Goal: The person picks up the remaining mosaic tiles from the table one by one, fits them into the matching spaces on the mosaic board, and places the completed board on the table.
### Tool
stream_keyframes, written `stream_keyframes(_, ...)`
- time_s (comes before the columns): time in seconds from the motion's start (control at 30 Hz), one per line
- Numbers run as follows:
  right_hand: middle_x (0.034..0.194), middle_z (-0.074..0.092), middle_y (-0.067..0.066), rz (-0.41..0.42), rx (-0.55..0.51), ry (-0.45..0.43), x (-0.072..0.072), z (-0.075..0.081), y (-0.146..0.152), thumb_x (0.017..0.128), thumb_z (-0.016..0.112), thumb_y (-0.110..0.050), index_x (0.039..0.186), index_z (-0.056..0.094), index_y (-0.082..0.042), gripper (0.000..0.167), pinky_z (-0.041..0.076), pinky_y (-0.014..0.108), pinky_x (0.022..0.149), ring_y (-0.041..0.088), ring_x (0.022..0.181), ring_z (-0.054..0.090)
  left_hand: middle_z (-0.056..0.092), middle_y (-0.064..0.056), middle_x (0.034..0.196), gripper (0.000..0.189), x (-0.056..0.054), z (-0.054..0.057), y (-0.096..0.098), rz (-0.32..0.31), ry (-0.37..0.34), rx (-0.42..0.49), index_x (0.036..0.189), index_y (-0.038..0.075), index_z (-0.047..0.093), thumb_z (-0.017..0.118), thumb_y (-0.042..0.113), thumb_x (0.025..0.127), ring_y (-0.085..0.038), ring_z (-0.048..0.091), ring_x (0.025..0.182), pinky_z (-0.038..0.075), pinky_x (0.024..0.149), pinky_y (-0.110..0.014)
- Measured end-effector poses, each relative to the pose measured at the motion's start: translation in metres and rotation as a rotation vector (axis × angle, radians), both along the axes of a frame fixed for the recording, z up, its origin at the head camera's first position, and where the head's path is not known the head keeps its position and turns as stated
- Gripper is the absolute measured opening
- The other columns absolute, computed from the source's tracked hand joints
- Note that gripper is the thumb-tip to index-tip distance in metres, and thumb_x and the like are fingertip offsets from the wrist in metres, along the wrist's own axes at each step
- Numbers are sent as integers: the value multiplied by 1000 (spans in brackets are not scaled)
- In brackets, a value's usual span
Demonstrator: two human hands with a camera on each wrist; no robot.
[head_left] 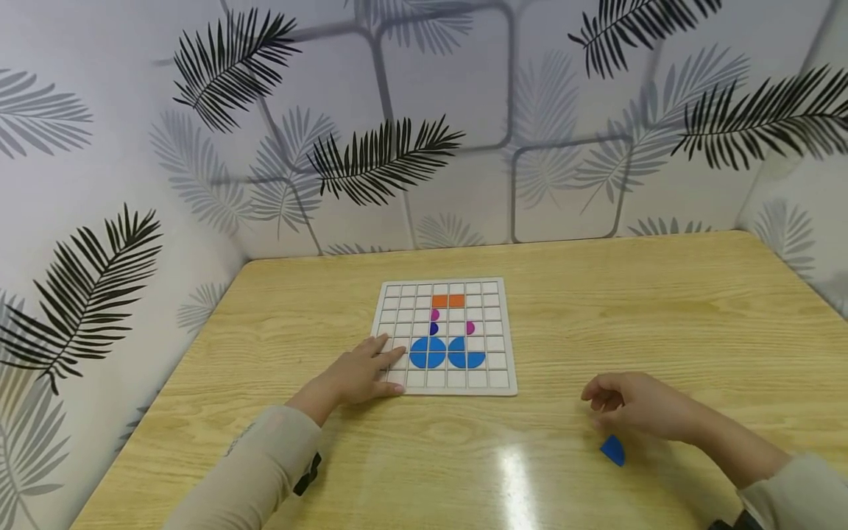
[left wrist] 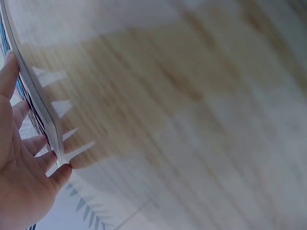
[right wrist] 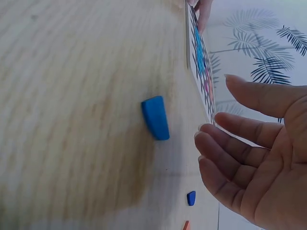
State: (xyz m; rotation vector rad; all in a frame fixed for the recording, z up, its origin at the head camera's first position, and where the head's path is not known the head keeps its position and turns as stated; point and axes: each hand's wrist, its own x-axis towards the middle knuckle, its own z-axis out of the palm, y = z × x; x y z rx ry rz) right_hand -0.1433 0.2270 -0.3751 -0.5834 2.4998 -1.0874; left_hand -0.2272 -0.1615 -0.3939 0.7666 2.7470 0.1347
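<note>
My left hand rests at the lower left corner of a white grid board, fingers spread over its edge. On the board, blue quarter-circle pieces form one full circle and a second circle whose upper right quarter is bare. Above them are a dark blue half-round piece, two magenta half-round pieces and two orange squares. Over the table at the right, my right hand holds nothing, its fingers loosely bent. Just below it lies a loose blue quarter-circle piece, apart from the fingers.
In the right wrist view, a small dark blue piece and an orange piece lie farther along the wooden table. A leaf-patterned wall stands behind the table, and another closes the left side.
</note>
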Motion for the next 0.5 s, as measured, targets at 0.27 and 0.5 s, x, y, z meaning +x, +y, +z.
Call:
stream_keyframes(0.27, 87, 56, 1, -3, 71, 20, 9, -12, 10, 71, 69, -22, 96, 57, -1, 35, 44, 26, 66, 17, 79, 53, 16, -16, 141, 68, 0, 0, 0, -11, 3, 16, 137, 18, 28, 47, 52, 81, -35, 12, 127, 18, 98, -49)
stream_keyframes(0.5, 81, 53, 1, -32, 43, 19, 16, -19, 12, 66, 72, -12, 88, 56, -1, 30, 43, 24, 61, 15, 73, 48, 16, -15, 141, 68, -1, -3, -1, -3, 9, 8, 137, 20, 27, 46, 54, 81, -34, 12, 127, 18, 98, -48)
